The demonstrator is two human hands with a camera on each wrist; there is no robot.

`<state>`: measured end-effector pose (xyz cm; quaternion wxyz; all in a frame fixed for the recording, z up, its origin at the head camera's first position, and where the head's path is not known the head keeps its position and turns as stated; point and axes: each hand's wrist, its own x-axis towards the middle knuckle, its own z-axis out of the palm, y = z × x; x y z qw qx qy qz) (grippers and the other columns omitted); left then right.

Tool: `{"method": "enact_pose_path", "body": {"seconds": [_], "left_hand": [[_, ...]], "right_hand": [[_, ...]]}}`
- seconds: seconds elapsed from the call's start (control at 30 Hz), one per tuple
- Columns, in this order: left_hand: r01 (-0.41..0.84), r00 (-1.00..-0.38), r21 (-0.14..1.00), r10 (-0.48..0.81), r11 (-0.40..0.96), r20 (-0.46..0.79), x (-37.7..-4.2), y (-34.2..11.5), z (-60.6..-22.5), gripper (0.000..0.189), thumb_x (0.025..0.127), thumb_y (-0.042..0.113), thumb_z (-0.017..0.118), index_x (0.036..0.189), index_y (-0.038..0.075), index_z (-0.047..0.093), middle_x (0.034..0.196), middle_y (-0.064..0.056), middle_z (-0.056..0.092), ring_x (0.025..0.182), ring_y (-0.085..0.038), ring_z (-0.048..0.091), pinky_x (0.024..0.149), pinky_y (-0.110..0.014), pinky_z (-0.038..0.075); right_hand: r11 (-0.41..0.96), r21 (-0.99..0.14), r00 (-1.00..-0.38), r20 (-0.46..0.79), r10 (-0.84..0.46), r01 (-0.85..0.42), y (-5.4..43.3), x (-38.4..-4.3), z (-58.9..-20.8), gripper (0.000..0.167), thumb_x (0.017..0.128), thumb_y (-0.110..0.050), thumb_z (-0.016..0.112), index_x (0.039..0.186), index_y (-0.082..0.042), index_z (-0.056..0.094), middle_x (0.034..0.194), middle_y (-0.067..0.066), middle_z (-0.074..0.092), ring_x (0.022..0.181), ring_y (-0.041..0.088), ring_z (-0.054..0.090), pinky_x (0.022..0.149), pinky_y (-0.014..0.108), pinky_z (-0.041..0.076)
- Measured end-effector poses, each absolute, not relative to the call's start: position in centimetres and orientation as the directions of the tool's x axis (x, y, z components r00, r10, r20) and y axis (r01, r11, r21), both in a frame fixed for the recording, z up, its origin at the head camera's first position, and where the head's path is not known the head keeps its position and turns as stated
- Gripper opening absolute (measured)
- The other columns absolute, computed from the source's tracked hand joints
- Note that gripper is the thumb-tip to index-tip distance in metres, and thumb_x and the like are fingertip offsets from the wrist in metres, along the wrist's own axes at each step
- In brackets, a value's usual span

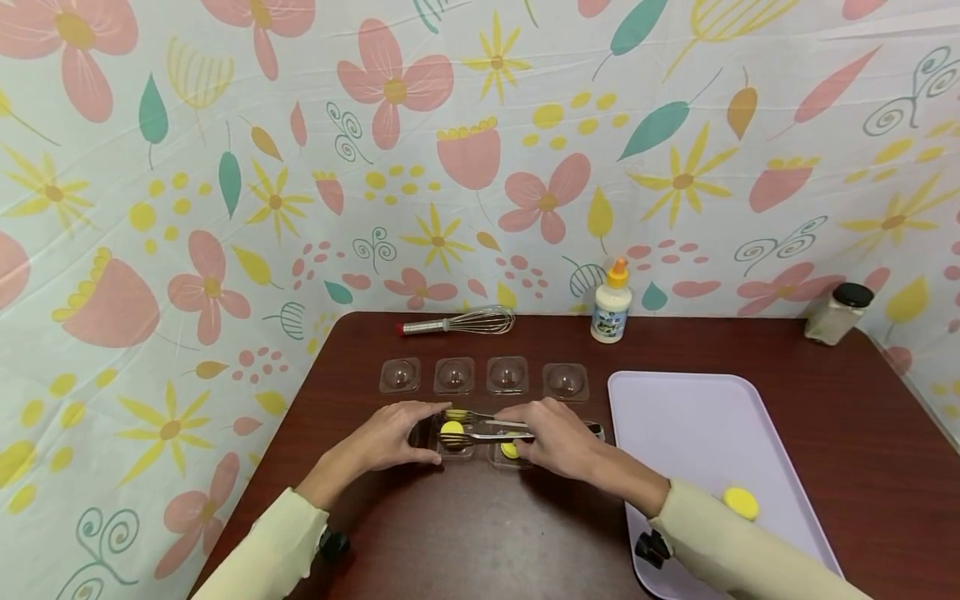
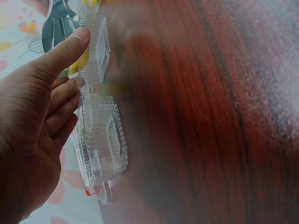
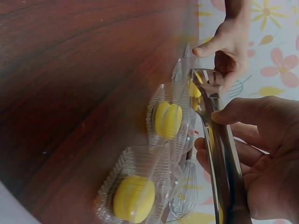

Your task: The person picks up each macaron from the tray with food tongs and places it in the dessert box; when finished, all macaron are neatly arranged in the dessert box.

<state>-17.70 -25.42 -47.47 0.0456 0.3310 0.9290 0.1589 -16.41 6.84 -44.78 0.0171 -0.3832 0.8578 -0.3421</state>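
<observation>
My right hand (image 1: 558,437) grips metal tongs (image 3: 224,158), which point left. Between their slotted ends sits a yellow macaron (image 1: 452,427), above a clear plastic box (image 1: 456,452). My left hand (image 1: 393,435) spans that box, thumb at its near edge and fingers at the far side. In the left wrist view its thumb (image 2: 77,42) lies against the clear plastic wall. In the right wrist view, two more yellow macarons sit in clear boxes: one macaron (image 3: 168,120) beside the tongs, another macaron (image 3: 134,199) nearer the camera.
Behind the hands stands a row of several clear plastic pieces (image 1: 454,376) with round domes. Farther back are a whisk (image 1: 465,323), a white squeeze bottle (image 1: 610,312) and a black-lidded jar (image 1: 838,314). At right, a pale lilac tray (image 1: 682,417) bears a yellow macaron (image 1: 741,503).
</observation>
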Motion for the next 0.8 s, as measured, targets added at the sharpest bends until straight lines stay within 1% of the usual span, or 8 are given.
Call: {"method": "enact_pose_path", "body": {"seconds": [0.17,0.23,0.4,0.53,0.63,0.73,0.8], "left_hand": [[0.599,-0.778,0.33,0.627,0.73,0.024,-17.6,-25.4,-47.5,0.084,0.084,0.043,0.091,0.154,0.011,0.057,0.146,-0.009,0.065,0.133,-0.026,0.062,0.107,-0.049,0.052],[0.599,-0.778,0.326,0.627,0.731,0.024,-17.6,-25.4,-47.5,0.084,0.084,0.043,0.091,0.154,0.012,0.057,0.145,-0.008,0.065,0.133,-0.025,0.062,0.107,-0.049,0.052],[0.603,-0.776,0.324,0.63,0.729,0.027,-17.7,-25.4,-47.5,0.084,0.085,0.043,0.091,0.154,0.012,0.057,0.145,-0.008,0.065,0.132,-0.025,0.062,0.107,-0.049,0.052],[0.594,-0.782,0.329,0.624,0.734,0.02,-17.7,-25.4,-47.5,0.084,0.085,0.044,0.09,0.155,0.012,0.056,0.146,-0.008,0.065,0.133,-0.026,0.062,0.108,-0.05,0.052],[0.586,-0.785,0.341,0.619,0.735,0.016,-17.6,-25.4,-47.5,0.083,0.086,0.043,0.09,0.153,0.009,0.057,0.146,-0.01,0.064,0.134,-0.028,0.062,0.108,-0.051,0.051],[0.587,-0.784,0.346,0.621,0.732,0.016,-17.6,-25.3,-47.4,0.081,0.086,0.043,0.09,0.152,0.009,0.058,0.146,-0.009,0.064,0.134,-0.027,0.062,0.108,-0.051,0.051],[0.594,-0.778,0.346,0.628,0.726,0.019,-17.6,-25.3,-47.4,0.081,0.086,0.042,0.09,0.153,0.01,0.058,0.147,-0.007,0.064,0.134,-0.026,0.061,0.107,-0.05,0.052]], "right_hand": [[0.529,-0.557,-0.724,0.207,-0.658,-0.64,6.5,-16.4,-44.4,0.046,0.081,0.007,0.076,0.126,-0.001,0.077,0.124,0.011,0.076,0.049,-0.003,0.029,0.049,0.021,0.039],[0.534,-0.548,-0.721,0.199,-0.663,-0.643,6.4,-16.4,-44.2,0.046,0.082,0.007,0.076,0.127,-0.001,0.077,0.124,0.011,0.076,0.048,-0.003,0.027,0.048,0.022,0.039],[0.528,-0.554,-0.715,0.19,-0.673,-0.644,6.5,-16.4,-44.0,0.045,0.083,0.006,0.077,0.128,0.001,0.076,0.125,0.013,0.076,0.048,-0.003,0.029,0.051,0.022,0.043],[0.518,-0.565,-0.712,0.192,-0.675,-0.643,6.8,-16.5,-43.9,0.044,0.085,0.006,0.077,0.128,0.002,0.075,0.126,0.013,0.075,0.046,-0.005,0.029,0.051,0.021,0.042],[0.511,-0.572,-0.714,0.204,-0.67,-0.642,7.1,-16.5,-43.6,0.044,0.085,0.007,0.077,0.128,0.001,0.075,0.125,0.012,0.076,0.048,-0.004,0.031,0.051,0.021,0.041],[0.503,-0.584,-0.721,0.224,-0.655,-0.638,7.7,-16.4,-43.2,0.045,0.084,0.006,0.078,0.128,-0.003,0.076,0.121,0.009,0.077,0.052,-0.003,0.037,0.052,0.021,0.042],[0.498,-0.594,-0.729,0.236,-0.642,-0.631,8.4,-16.4,-42.9,0.047,0.084,0.007,0.078,0.129,-0.003,0.076,0.118,0.01,0.078,0.051,-0.004,0.037,0.051,0.02,0.041]]}}
